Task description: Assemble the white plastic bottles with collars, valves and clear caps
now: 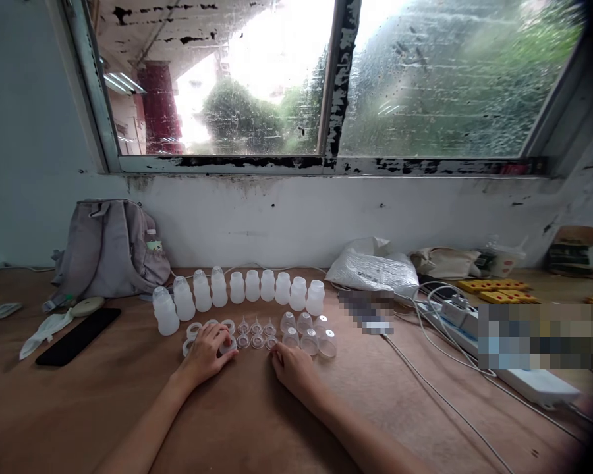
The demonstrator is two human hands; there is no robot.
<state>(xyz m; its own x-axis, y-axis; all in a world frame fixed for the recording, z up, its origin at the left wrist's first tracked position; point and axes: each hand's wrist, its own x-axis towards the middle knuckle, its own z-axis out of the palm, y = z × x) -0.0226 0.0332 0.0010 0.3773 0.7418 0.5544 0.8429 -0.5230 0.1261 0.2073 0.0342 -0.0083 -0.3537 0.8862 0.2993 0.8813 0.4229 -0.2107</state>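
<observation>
My left hand (208, 352) lies over a group of white bottle rings (194, 329), its thumb and forefinger on either side of one ring. That hand hides part of the group. Beside it stand clear bottle nipples (257, 342) in two short rows. My right hand (295, 370) is closed, with its fingertips pinched at the near right nipple (271, 342). Right of the nipples are several translucent domed caps (310, 342). Behind all these, milky baby bottles (252, 286) stand upright in a curved row; the ones at the left (165, 313) have domed tops on.
A grey backpack (111, 247), a black phone-like slab (79, 337) and a white pouch (44, 334) lie left. To the right are a silver plastic bag (373, 270), a white power strip (538, 385), loose cables (425, 395) and yellow blocks (507, 297). A wall with a window stands behind.
</observation>
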